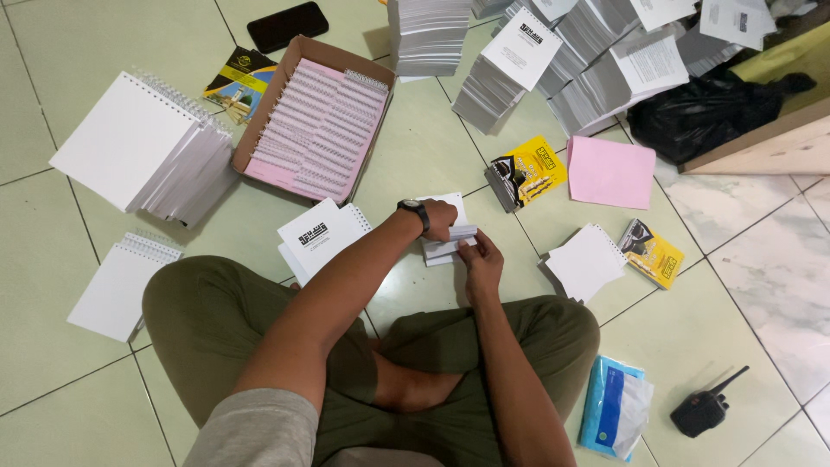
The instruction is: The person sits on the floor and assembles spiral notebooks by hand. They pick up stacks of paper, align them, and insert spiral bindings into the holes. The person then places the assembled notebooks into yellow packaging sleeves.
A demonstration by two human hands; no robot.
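I sit cross-legged on a tiled floor. My left hand (441, 219), with a black watch on the wrist, grips the top of a small stack of white sheets (446, 245) held over the floor in front of my knees. My right hand (480, 262) holds the same stack from its near right side. Just left of the stack lies a pile of white printed covers (318, 236) with a black mark on top.
An open cardboard box (251, 138) holds rows of wire spirals on pink paper. Spiral-bound white books (130, 143) sit at left. Yellow covers (540, 166), pink paper (610, 171), tall paper stacks (428, 35), a black radio (705, 408) and a blue packet (612, 406) lie around.
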